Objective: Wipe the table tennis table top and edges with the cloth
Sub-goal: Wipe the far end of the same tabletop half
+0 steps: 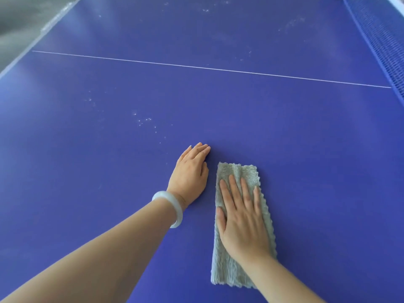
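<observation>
A grey-green cloth (238, 171) lies flat on the blue bench (306, 149), in the near part of its top and a little right of the middle. It is folded into a long narrow strip that runs from near to far. Its pile is fluffy and ribbed lengthwise, and its right edge is wavy.

The right hand (242, 217) rests palm down on the middle of the cloth, its fingers (232, 189) straight, slightly spread and released, gripping nothing; they point toward the far end of the strip, which shows beyond the fingertips. The near end of the cloth shows to the left of the wrist.

The left hand (190, 176) rests on the bare bench just left of the cloth, apart from it, fingers together and stretched out, holding nothing. A pale bracelet (172, 207) sits on that wrist.

Small white specks (144, 121) dot the surface beyond the left hand, and more lie farther off. A thin white line (196, 67) crosses the top, and a blue net (382, 40) stands at the far right.
</observation>
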Tool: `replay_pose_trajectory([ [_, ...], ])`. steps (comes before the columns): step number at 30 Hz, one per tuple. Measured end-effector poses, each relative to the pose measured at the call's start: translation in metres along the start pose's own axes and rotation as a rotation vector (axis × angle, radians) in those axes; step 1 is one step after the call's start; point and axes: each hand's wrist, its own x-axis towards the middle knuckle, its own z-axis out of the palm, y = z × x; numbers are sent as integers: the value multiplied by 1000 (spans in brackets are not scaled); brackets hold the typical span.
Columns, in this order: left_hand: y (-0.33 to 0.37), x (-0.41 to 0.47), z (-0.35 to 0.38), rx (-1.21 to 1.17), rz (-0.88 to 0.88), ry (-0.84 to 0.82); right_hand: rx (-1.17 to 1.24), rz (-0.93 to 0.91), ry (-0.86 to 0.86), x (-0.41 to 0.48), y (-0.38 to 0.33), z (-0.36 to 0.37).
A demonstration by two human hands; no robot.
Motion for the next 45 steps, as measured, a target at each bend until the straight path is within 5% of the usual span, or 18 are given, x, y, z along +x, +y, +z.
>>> replay_pose_trajectory([
  [7, -35, -132, -24, 311, -52, -15, 9, 12, -26, 3, -2, -2],
  [14, -37, -137, -23, 362, -52, -45, -21, 128, 4, -7, -25, 0],
  [19, -38, -137, -24, 354, -44, -58, -63, -547, -26, -52, 17, 6],
  [21, -40, -138, -23, 349, -57, -58, -88, -350, 55, -34, 76, 1],
  [23, -39, -139, -23, 362, -61, -54, -37, 149, 132, -7, 117, -10],
  [26, -37, -138, -22, 370, -57, -60, 109, 632, 90, 30, 94, -14],
  [28, -38, -138, -21, 367, -59, -59, 137, 545, 154, 32, 41, -9],
  [31, -40, -138, -21, 367, -50, -69, 57, 15, 144, -21, -41, 11],
  [34, -42, -139, -21, 356, -42, -65, 65, -285, 82, -73, -29, 14],
  [36, -41, -139, -22, 350, -42, -55, 38, -196, 126, -75, 15, 10],
  [39, -42, -140, -20, 345, -47, -31, 12, 316, 77, -61, 67, 0],
  [42, -43, -141, -19, 326, -38, -14, 94, 694, 64, -44, 35, 0],
  [45, -44, -140, -20, 295, -22, -11, 151, 536, 182, -47, -53, 12],
])
